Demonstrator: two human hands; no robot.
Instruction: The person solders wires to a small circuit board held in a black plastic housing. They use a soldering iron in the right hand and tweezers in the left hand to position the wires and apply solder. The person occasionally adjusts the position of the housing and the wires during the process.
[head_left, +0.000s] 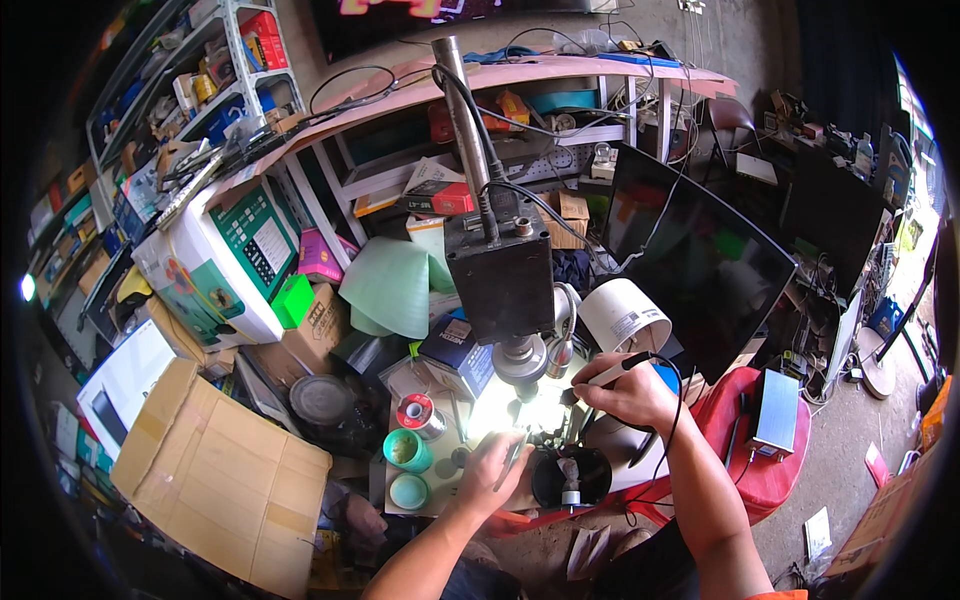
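My left hand [490, 474] is closed around tweezers [511, 464] angled up toward a brightly lit spot. From the right, my right hand [638, 392] grips a soldering iron [608, 375] with a pale handle and black cable, its tip near the same spot. Glare washes out the work [530, 415] between the hands, so its details cannot be made out. Above it hangs a black box-shaped device [500, 280] on a metal pole, with a round lens-like part [519, 360] underneath. A black round container [571, 478] sits near my left hand.
Left of the work stand a solder spool [416, 412], a green jar [404, 450] and a blue box [455, 355]. A white cylinder [625, 315] and a dark screen [700, 250] rise behind. A blue-faced metal box [775, 413] rests on a red stool [735, 440]. Cardboard [220, 470] lies left.
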